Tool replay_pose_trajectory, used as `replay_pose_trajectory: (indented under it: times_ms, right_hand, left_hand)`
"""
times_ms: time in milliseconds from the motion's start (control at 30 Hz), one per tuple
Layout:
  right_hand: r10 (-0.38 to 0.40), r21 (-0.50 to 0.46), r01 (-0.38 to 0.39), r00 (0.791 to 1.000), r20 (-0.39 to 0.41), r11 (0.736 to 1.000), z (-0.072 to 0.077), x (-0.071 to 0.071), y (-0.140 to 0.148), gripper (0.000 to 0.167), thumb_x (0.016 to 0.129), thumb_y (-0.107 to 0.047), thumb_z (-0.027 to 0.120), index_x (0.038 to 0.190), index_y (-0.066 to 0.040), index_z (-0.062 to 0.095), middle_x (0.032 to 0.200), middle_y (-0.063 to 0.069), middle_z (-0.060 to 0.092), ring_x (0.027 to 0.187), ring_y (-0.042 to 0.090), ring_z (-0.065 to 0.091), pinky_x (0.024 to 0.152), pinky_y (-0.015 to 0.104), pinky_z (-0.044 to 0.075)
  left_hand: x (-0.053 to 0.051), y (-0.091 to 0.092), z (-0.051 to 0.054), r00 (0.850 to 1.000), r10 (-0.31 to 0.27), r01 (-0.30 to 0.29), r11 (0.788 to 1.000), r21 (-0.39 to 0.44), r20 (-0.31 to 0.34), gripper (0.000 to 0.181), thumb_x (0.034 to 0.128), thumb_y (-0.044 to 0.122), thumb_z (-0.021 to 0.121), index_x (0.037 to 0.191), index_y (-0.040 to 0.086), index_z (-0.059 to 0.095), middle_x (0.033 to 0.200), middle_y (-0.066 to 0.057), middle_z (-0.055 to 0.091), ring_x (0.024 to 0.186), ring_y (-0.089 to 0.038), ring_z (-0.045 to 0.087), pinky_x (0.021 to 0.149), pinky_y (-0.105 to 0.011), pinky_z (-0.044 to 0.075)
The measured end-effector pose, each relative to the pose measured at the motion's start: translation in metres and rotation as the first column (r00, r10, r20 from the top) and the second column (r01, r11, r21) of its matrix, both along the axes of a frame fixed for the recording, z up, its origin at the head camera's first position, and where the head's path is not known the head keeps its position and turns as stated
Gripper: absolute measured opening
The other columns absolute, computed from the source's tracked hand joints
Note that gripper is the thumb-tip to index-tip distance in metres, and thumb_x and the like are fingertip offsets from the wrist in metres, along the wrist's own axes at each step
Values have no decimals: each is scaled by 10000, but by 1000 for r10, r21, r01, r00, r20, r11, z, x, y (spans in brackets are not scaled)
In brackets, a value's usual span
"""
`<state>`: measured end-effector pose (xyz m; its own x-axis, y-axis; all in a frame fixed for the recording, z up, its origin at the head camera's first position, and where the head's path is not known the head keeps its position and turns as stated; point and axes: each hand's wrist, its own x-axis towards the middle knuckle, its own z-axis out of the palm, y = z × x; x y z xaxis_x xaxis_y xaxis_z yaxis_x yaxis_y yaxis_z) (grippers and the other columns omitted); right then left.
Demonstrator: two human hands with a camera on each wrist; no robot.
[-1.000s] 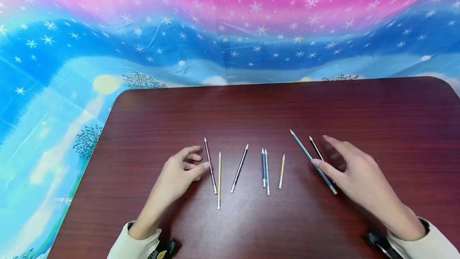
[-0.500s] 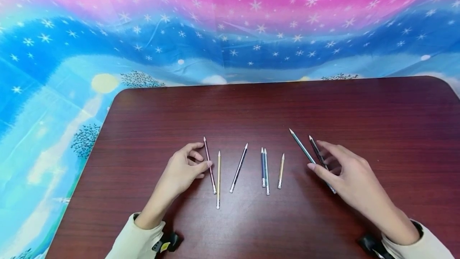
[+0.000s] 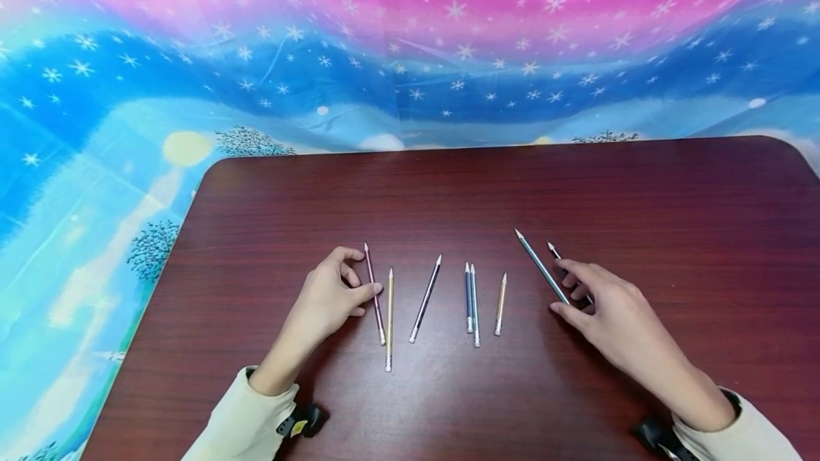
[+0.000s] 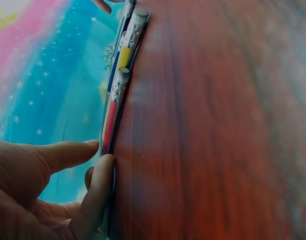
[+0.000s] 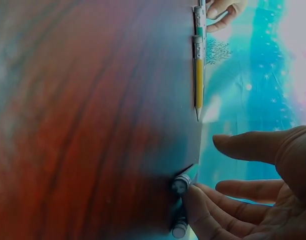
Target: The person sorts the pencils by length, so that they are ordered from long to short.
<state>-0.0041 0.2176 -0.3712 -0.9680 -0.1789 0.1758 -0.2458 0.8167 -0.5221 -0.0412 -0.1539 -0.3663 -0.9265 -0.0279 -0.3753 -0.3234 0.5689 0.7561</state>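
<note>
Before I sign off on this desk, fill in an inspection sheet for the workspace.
Surface: red-brown, wood-grained table, light reflecting off it.
Job's things: red pencil, long yellow pencil, dark pencil, two blue pencils, short yellow pencil, teal pencil, black pencil.
Clutter: nothing seen.
Hands: left hand, fingers loosely bent, at the red pencil; right hand over the teal and black pencils' near ends.
Cables: nothing seen.
Surroundings: snowflake-patterned cloth behind the table.

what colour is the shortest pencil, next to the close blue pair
The shortest pencil is yellow; the right wrist view shows it best.
</note>
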Motion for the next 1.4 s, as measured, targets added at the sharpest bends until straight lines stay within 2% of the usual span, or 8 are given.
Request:
replay_pose_trajectory:
  times_ms: [133, 300, 533, 700, 867, 1133, 1400]
  right_hand:
    - [1, 8, -1, 1000, 30, 1000, 0, 0, -1, 578, 761, -22, 905, 1298, -19, 690, 939, -25, 688, 789, 161, 657, 634, 256, 505]
    - [7, -4, -6, 998, 62, 1000, -1, 0, -3, 583, 762, -10, 898, 1306, -34, 690, 928, -39, 665, 781, 115, 630, 632, 236, 497]
    - [18, 4, -18, 1000, 20, 1000, -4, -1, -4, 544, 711, 17, 911, 1220, -32, 724, 874, -61, 639, 738, 54, 592, 636, 235, 497]
    - [20, -1, -20, 1000, 8, 1000, -6, -1, -5, 510, 703, 12, 911, 1180, -18, 731, 846, -58, 623, 704, 14, 568, 615, 225, 491]
    - [0, 4, 0, 1000, 28, 1000, -7, 0, -7, 462, 720, -59, 929, 1136, -35, 729, 820, -72, 589, 666, -22, 519, 600, 233, 446]
    - [-13, -1, 13, 999, 35, 1000, -9, 0, -9, 382, 713, -71, 934, 1022, -69, 710, 774, -94, 553, 631, -55, 457, 580, 230, 400]
    - [-29, 17, 26, 989, 145, 999, -3, -1, -13, 266, 802, -76, 861, 1020, -78, 709, 697, -127, 565, 584, -42, 448, 613, 239, 393]
  left_hand:
    - [-2, 2, -2, 1000, -22, 21, 998, -54, -15, 533, 884, 79, 830, 1345, 77, 562, 876, -74, 560, 556, -127, 671, 571, -284, 622]
    - [1, 0, -2, 997, -50, 46, 996, -72, -55, 491, 880, 17, 789, 1325, 61, 586, 885, -79, 572, 570, -124, 675, 579, -276, 622]
    - [6, 0, 1, 994, -83, 75, 991, -113, -65, 489, 883, 55, 819, 1330, 64, 621, 926, -66, 600, 592, -102, 668, 607, -253, 573]
    - [6, 4, 0, 992, -109, 93, 974, -206, -68, 582, 824, 155, 907, 1332, 97, 629, 915, -45, 621, 650, -93, 636, 685, -294, 553]
    - [6, 4, -1, 986, -141, 111, 952, -285, -89, 630, 772, 207, 948, 1315, 122, 640, 879, -8, 644, 741, -144, 576, 773, -362, 515]
    - [8, 3, -1, 981, -151, 114, 955, -274, -119, 608, 777, 133, 925, 1315, 131, 641, 836, 28, 623, 685, -102, 555, 766, -341, 485]
    - [10, 4, 2, 979, -164, 125, 952, -279, -123, 568, 814, 86, 883, 1333, 108, 654, 774, 67, 660, 679, -53, 603, 752, -322, 518]
